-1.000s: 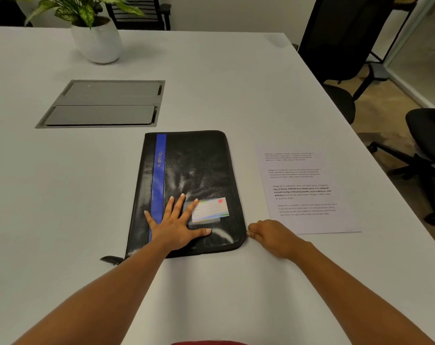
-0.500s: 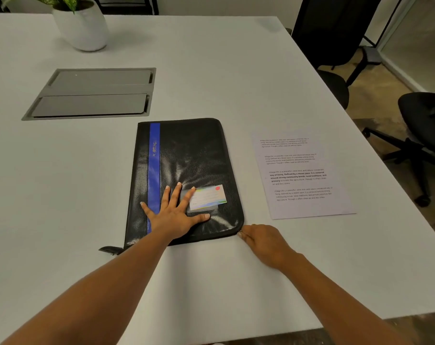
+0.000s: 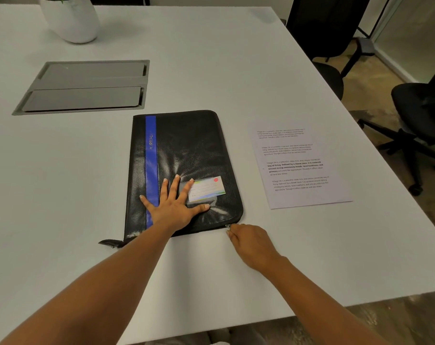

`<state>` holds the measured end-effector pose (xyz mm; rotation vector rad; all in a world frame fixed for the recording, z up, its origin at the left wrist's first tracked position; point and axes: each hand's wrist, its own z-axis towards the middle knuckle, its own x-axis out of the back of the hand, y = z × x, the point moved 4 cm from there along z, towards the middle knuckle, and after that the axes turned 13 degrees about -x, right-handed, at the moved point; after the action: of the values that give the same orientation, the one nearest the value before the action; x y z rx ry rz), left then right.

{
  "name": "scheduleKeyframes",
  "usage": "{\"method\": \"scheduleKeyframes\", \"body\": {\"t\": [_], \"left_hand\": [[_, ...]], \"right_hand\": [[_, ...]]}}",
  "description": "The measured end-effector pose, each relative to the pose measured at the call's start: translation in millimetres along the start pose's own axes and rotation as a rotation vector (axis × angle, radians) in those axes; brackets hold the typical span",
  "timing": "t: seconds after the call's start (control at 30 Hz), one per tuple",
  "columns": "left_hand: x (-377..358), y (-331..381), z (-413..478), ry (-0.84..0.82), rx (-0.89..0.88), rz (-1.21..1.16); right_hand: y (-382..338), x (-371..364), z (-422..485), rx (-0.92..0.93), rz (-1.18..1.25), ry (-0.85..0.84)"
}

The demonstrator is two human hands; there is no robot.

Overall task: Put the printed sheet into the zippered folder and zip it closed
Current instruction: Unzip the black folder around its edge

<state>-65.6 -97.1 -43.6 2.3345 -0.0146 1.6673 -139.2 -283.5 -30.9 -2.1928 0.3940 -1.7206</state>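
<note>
A black zippered folder (image 3: 189,150) with a blue stripe and a card in a clear pocket lies flat and closed on the white table (image 3: 62,185). My left hand (image 3: 171,205) presses flat on its near part, fingers spread. At the folder's near right corner my right hand (image 3: 248,241) pinches the small metal zipper pull (image 3: 227,226). The printed sheet (image 3: 298,165) lies flat on the table to the right of the folder, apart from it.
A grey cable hatch (image 3: 87,85) is set into the table behind the folder, and a white plant pot (image 3: 72,18) stands at the far left. Black office chairs (image 3: 420,108) stand off the table's right edge. A black tab (image 3: 110,243) sticks out at the folder's near left corner.
My right hand has stayed at the folder's near right corner, shifting slightly left along the near edge. The left hand stays pressed on the cover; the view has tilted down.
</note>
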Motion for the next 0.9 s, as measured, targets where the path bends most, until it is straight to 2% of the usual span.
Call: {"method": "scheduleKeyframes", "body": {"t": [0.3, 0.37, 0.43, 0.47, 0.5, 0.63, 0.7, 0.77, 0.9], "left_hand": [[3.9, 14.4, -9.9, 0.023, 0.025, -0.039], [10.6, 25.8, -24.2, 0.205, 0.035, -0.146], [16.8, 41.4, -46.3, 0.479, -0.037, -0.303], [15.9, 49.2, -58.0, 0.535, -0.063, -0.384], [11.1, 55.7, -67.4, 0.519, -0.058, -0.469], [-21.9, 73.9, -80.5, 0.18, 0.203, -1.015], [-28.5, 83.2, -77.0, 0.092, 0.306, -1.228], [-27.3, 89.3, -69.0, 0.126, 0.355, -1.326], [-28.1, 92.9, -60.6, 0.202, 0.4, -1.329]], "right_hand": [[-4.3, 2.2, -2.5, -0.028, -0.055, 0.037], [-6.7, 1.8, -3.0, -0.061, -0.053, 0.036], [-7.2, 0.6, -4.8, -0.094, -0.039, 0.026], [-6.8, -0.2, -5.9, -0.107, -0.034, 0.02], [-6.1, -0.7, -7.3, -0.12, -0.03, 0.016], [-3.7, 0.1, -12.2, -0.165, -0.025, 0.018], [-4.4, 1.5, -12.8, -0.186, -0.027, 0.01], [-6.6, 2.5, -13.4, -0.202, -0.016, -0.007], [-9.1, 4.1, -18.1, -0.187, 0.018, -0.03]]}}
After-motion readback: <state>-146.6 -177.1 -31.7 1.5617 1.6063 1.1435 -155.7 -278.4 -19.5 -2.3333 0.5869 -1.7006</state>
